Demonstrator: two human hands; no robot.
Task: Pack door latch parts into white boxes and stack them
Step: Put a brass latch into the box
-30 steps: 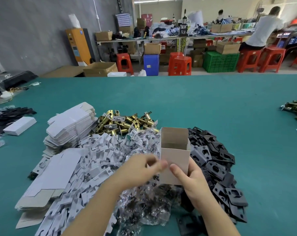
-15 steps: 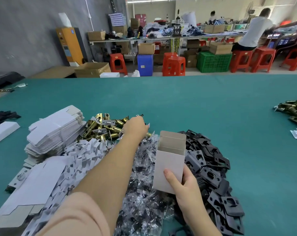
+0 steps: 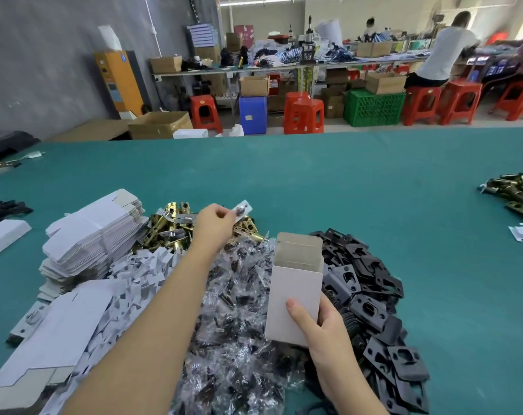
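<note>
Pinching a latch (image 3: pixel 241 208) over the brass pile, left hand (image 3: pixel 215 224) is held up-left of the open-topped white box (image 3: pixel 294 298) — gripped upright by right hand (image 3: pixel 323 332).

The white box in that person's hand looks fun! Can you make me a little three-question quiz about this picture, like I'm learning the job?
1. True or false: the white box held by the right hand is open at the top.
2. What does the left hand pinch? A) a silver latch part B) a black plate C) a bag of screws
3. Fill in: the pile of black plates lies to the ______ of the box.

Key: 1 true. 2 A, the silver latch part, lifted above the brass latches. 3 right.
</note>
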